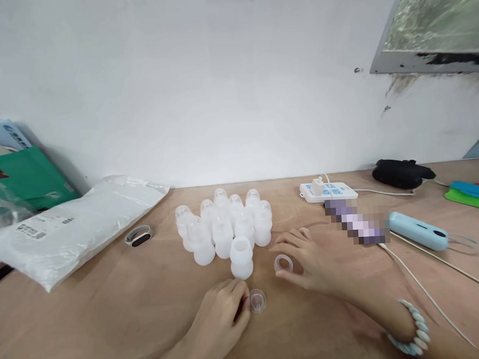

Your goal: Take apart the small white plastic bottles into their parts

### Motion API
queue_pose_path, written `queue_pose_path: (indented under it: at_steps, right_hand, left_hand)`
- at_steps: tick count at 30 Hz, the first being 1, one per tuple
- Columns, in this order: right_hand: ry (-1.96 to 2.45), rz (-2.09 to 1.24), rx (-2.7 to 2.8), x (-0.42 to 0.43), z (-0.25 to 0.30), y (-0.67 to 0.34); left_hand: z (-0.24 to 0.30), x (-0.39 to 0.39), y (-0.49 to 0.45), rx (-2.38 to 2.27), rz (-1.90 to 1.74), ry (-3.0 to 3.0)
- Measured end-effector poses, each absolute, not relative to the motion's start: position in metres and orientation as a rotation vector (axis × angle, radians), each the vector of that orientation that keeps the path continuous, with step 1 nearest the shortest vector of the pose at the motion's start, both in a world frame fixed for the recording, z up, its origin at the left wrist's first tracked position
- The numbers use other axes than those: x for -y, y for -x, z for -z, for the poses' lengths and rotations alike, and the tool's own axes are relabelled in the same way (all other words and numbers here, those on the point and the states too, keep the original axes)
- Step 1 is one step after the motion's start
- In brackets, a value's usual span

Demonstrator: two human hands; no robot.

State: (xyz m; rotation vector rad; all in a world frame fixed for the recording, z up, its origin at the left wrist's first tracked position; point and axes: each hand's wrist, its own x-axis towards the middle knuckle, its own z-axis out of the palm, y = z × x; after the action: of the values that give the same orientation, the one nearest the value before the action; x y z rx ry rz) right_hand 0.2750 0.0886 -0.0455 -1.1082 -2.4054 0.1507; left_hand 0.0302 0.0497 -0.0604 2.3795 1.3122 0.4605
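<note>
My left hand (225,317) rests low on the table with curled fingers, its fingertips at the edge of a small clear plastic cap (257,300). My right hand (308,259) is spread, thumb and fingers apart around a translucent white ring (283,264) on the table. Another small pale piece (304,232) shows partly behind its fingers. Between the hands and a little farther off stands an uncapped milky white bottle (241,260), its round mouth facing up. Behind it, several similar small bottles (223,236) with clear domed caps stand upright in a cluster.
To the left lie a white plastic mailing bag (93,219) and a grey wristband (139,236). On the right are a power strip (328,191), a blurred-out purple object (354,223), a light blue device (419,230), a white cable (422,290) and a black case (402,173).
</note>
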Motion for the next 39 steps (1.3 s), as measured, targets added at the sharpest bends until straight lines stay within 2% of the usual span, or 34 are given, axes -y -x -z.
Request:
queue_pose_path:
  at_steps: [7,12,17,23,28,35,39]
  right_hand:
    - [0.752,-0.215,2.465,-0.083,0.038,-0.234]
    - [0.851,-0.222,2.444,-0.080,0.042,-0.217]
    - [0.695,0.029,2.243,-0.078,0.040,-0.235]
    - [0.990,0.293,1.763,-0.109,0.029,-0.279]
    - [1.248,0.124,2.016,-0.141,0.036,-0.289]
    - [1.193,0.043,2.179,-0.157,0.054,-0.280]
    - [1.189,0.038,2.162,-0.158,0.043,-0.283]
  left_hand:
    - [0.072,-0.053,-0.027,-1.303,-0.487,-2.611]
    - [0.074,-0.053,-0.027,-1.259,-0.509,-2.657]
    - [0.071,-0.052,-0.028,-1.311,-0.420,-2.681]
    - [0.065,-0.051,-0.030,-1.340,-0.288,-2.713]
    - [0.067,-0.051,-0.029,-1.370,-0.274,-2.668]
    - [0.070,-0.053,-0.028,-1.376,-0.274,-2.651]
    - [0.070,-0.053,-0.028,-1.379,-0.266,-2.637]
